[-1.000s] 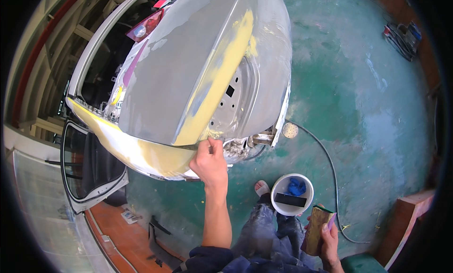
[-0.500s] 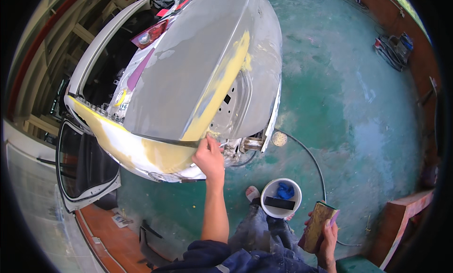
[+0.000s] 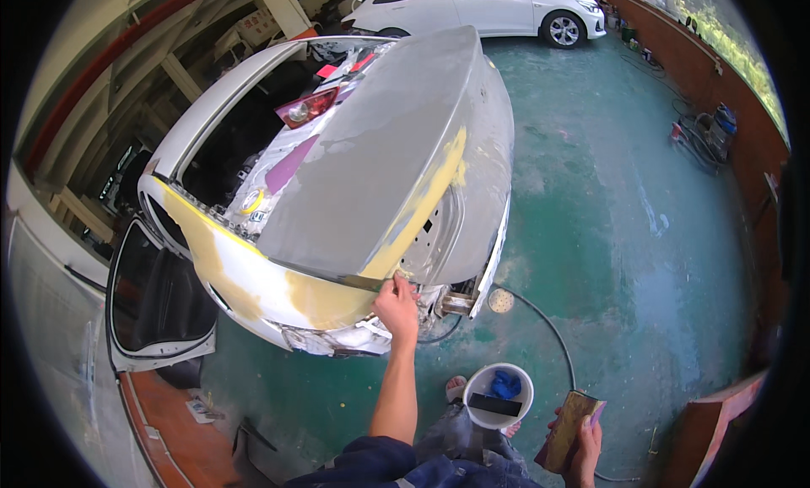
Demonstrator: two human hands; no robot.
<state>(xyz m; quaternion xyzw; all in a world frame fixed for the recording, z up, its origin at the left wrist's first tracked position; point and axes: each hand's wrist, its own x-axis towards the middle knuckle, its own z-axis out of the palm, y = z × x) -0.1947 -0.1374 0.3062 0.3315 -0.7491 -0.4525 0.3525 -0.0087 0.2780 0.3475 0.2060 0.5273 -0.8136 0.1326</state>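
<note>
In front of me is a car's rear end with a grey trunk lid [image 3: 363, 159]. A strip of yellow body filler [image 3: 422, 210] runs along the lid's rear edge. My left hand [image 3: 396, 309] is at the near end of that strip, its fingers closed in a pinch on the lid's lower corner. Low on the right, my right hand [image 3: 588, 450] grips a sanding block [image 3: 564, 433] with a worn, yellowish-brown face and a purple edge. The block is apart from the car. More filler covers the white rear fender [image 3: 325, 301] left of my left hand.
By my feet stands a white bucket [image 3: 526, 397] holding a blue cloth and a dark flat bar. A hose [image 3: 548, 328] curves over the green floor past a round pad [image 3: 500, 300]. A loose car door [image 3: 160, 298] is at left, and a white car [image 3: 498, 11] is beyond.
The view has tilted up, so the white car beyond now shows. My left hand stays at the lid's corner; my right hand still holds the sanding block.
</note>
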